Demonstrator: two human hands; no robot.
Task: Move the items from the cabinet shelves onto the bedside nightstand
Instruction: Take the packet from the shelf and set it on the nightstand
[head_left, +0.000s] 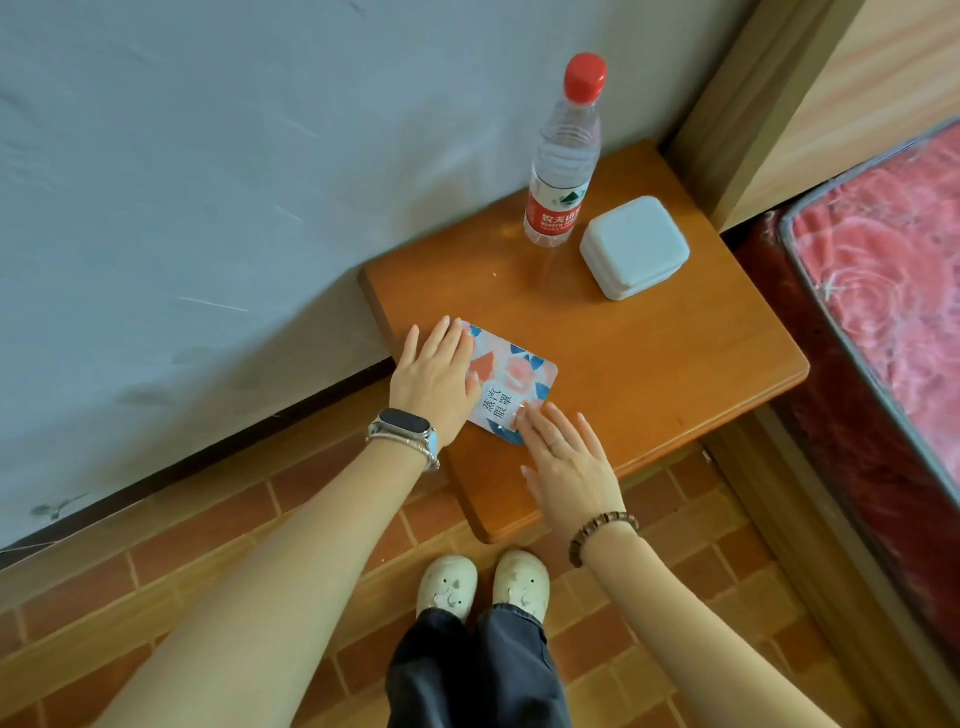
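Note:
A flat patterned packet (514, 376) with pink and blue shapes and a white label lies on the wooden nightstand (649, 358), near its left front part. My left hand (434, 382) rests on the packet's left end with straight fingers. My right hand (563, 465) touches the packet's near corner with straight fingertips. A water bottle (563, 166) with a red cap and red label stands upright at the back of the nightstand. A pale closed box (635, 247) sits to the right of the bottle.
A grey-white wall (208, 182) runs along the nightstand's left. A bed with a red floral mattress (893, 280) and wooden headboard (810, 88) stands on the right. My feet in light shoes (483, 584) stand on the brick-patterned floor below the nightstand's near corner.

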